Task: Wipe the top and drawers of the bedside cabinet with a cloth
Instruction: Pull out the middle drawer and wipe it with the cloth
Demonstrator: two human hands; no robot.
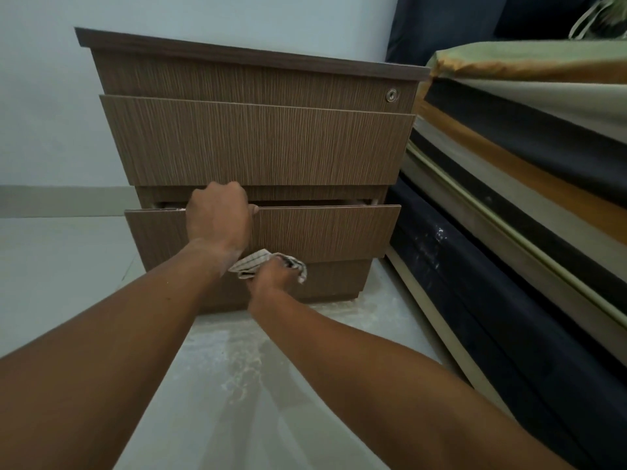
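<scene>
A brown wood-grain bedside cabinet (251, 79) stands against the pale wall, with a dark top edge and a small round lock at its upper right. Its middle drawer (264, 144) sticks out slightly. The drawer below it (325, 232) is pulled out a little, showing a dark gap above its front. My left hand (219, 215) is hooked over that drawer's top edge, fingers hidden behind it. Just under the same drawer front, my right hand (271, 274) clutches a crumpled checked cloth (252, 262) against the cabinet's lower panel.
A bed (529, 171) with striped green, orange and dark bedding stands tight against the cabinet's right side. The pale floor (68, 266) is open to the left of the cabinet. Dusty white marks lie on the floor in front of the cabinet.
</scene>
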